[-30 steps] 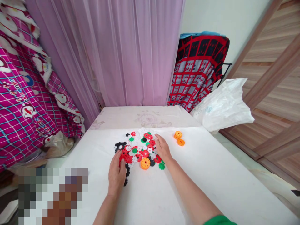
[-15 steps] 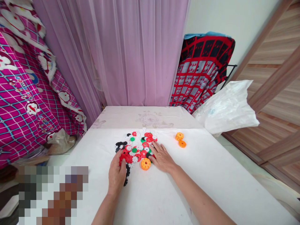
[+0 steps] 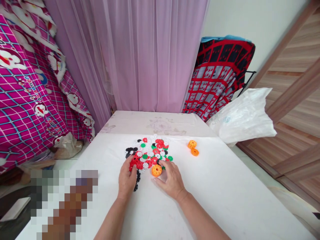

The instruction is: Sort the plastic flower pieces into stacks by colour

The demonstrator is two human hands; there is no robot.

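A pile of small notched plastic discs (image 3: 145,156) in red, white, green and black lies spread on the white cloth. My left hand (image 3: 127,180) rests at the pile's near left edge, thumb and fingers apart around some red discs (image 3: 135,160); it does not visibly grip them. Just below the thumb, a short row of black discs (image 3: 137,180) trails toward me. My right hand (image 3: 172,178) is open beside an orange notched round piece (image 3: 156,170), with fingers over its far side and thumb on the near side. Whether it touches the piece I cannot tell.
Two more orange round pieces (image 3: 193,146) lie to the right of the pile. A white plastic bag (image 3: 242,116) stands beyond the table's right edge. A purple curtain (image 3: 150,56) hangs behind the table, and a pink patterned cloth (image 3: 32,86) is at the left.
My right hand has drawn back from the discs toward me and now curves around the orange piece. The left hand stays at the red discs. The view has shifted slightly.
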